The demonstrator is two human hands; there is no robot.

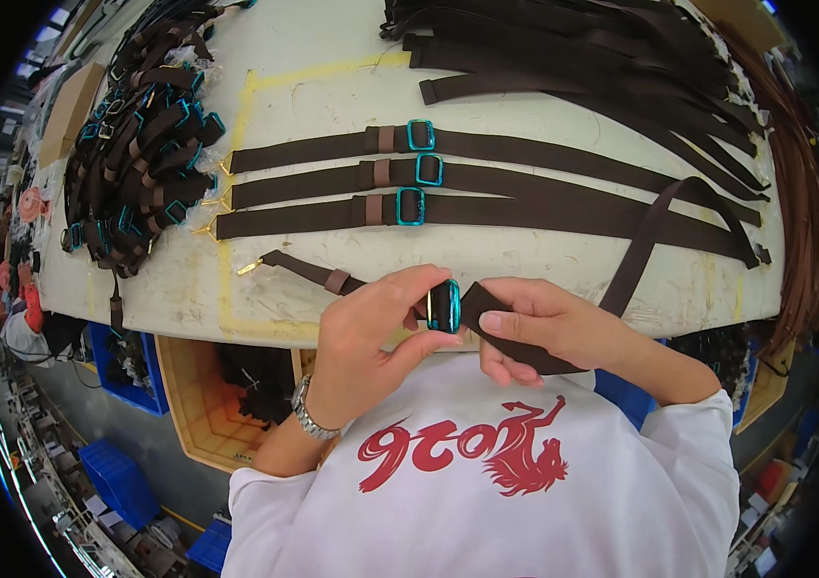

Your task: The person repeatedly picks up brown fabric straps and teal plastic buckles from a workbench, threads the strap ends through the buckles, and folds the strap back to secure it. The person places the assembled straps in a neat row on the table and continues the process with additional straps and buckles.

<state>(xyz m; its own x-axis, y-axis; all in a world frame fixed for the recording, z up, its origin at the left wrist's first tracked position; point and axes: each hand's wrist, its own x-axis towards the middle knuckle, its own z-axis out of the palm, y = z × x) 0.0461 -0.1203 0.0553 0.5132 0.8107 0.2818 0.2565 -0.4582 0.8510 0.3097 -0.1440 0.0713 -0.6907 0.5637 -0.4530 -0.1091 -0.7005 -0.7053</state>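
Between thumb and fingers, my left hand [371, 332] grips a teal-filmed slider buckle [454, 306] with dark webbing in it. Just to its right, my right hand [544, 323] pinches the end of a dark brown webbing strap [520, 352]. That end sits close to the buckle; whether it touches is hard to tell. From my left hand a narrower stretch of strap runs left to a gold clasp [249, 266], past a lighter brown keeper loop [336, 280]. Beyond my hands lie three straps [294, 186] side by side, each with a teal buckle and a keeper loop.
A heap of buckled straps [130, 164] covers the table's left end, beside a cardboard box [70, 111]. Loose dark straps [611, 58] are piled at the far right. Below the near edge stand a yellow bin [188, 400] and blue crates [120, 482].
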